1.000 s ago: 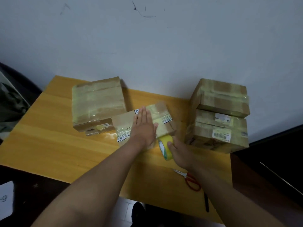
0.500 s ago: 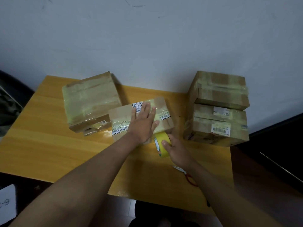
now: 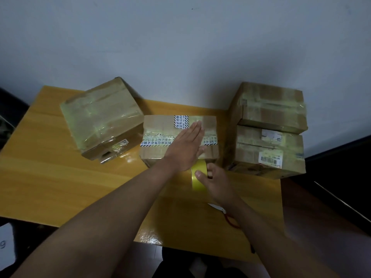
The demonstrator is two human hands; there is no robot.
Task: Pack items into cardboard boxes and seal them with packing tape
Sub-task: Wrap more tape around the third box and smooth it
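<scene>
A small cardboard box (image 3: 160,135) with printed tape strips lies in the middle of the wooden table (image 3: 50,177). My left hand (image 3: 185,149) lies flat on top of it, fingers straight and together. Just in front of the box stands a yellow roll of packing tape (image 3: 197,177) on its edge. My right hand (image 3: 214,177) grips the roll, thumb on its near side and fingers curled over the top.
A taped box (image 3: 102,117) sits at the back left. Two taped boxes (image 3: 269,129) are stacked at the right. Red-handled scissors (image 3: 224,214) lie near my right forearm. A white wall rises behind the table; dark floor lies on both sides.
The small box has turned and now lies squarer to the table edge, still under my flat left hand. My right hand has kept hold of the tape roll by the box's front.
</scene>
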